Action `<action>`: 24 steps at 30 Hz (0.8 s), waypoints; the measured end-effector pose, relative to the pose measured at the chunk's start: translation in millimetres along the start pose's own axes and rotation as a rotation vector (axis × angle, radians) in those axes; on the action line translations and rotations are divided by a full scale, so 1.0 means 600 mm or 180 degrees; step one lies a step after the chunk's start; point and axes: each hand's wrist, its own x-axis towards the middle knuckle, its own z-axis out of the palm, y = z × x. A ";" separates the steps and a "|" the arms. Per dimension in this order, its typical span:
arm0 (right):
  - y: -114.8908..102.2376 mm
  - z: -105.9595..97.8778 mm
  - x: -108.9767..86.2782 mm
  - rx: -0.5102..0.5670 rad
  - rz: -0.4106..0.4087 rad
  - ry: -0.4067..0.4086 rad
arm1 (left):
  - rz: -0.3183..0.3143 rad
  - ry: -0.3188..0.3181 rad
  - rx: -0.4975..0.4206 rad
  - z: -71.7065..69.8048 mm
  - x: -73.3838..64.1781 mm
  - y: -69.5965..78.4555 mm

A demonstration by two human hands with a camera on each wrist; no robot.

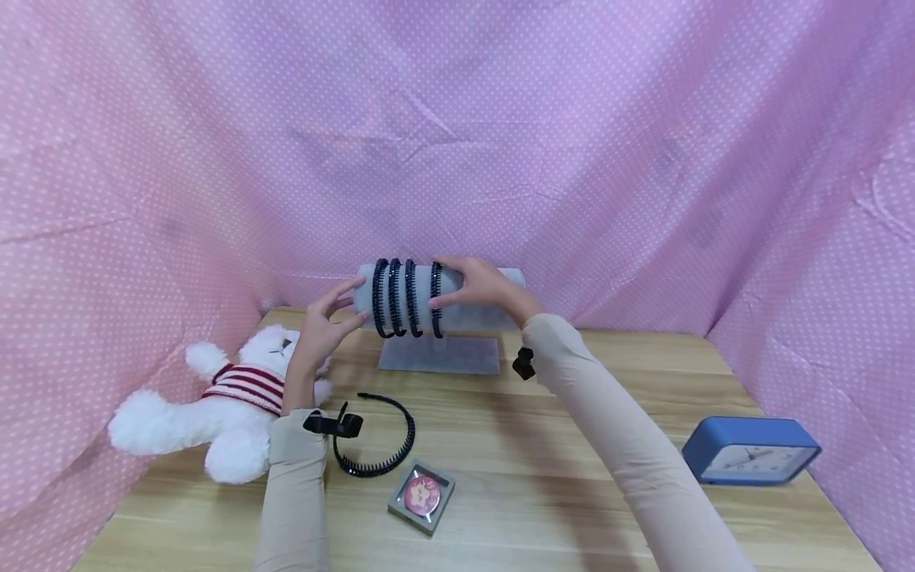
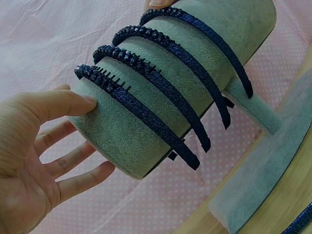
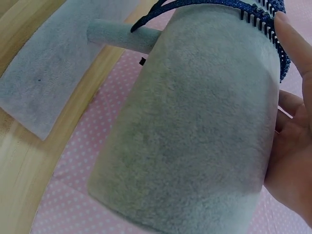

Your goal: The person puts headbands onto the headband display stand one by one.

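A pale grey plush roll stand [image 1: 468, 319] carries several dark, beaded, toothed headbands [image 2: 146, 109] side by side. At its left end, my left hand [image 1: 319, 334] grips the roll between thumb and fingers; the thumb [image 2: 80, 103] lies against the plush, with the fingertips partly hidden behind the end. My right hand [image 1: 482, 284] reaches over the roll and holds the rightmost headband [image 1: 437, 311], which stands apart from the others. In the right wrist view, the thumb [image 3: 292, 41] touches that band's toothed edge, while the other fingers are partly hidden behind the roll.
Another dark headband [image 1: 411, 433] lies on the wooden table [image 1: 529, 492], near a small square frame [image 1: 422, 496] with a pink disc. A white plush bear [image 1: 239, 405] lies at left, a blue clock [image 1: 750, 450] stands at right. Pink dotted cloth [image 1: 457, 159] surrounds the table.
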 end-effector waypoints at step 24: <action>-0.001 0.015 0.012 -0.0301 -0.0055 0.0155 | -0.0035 -0.0007 -0.0064 0.001 0.002 0.002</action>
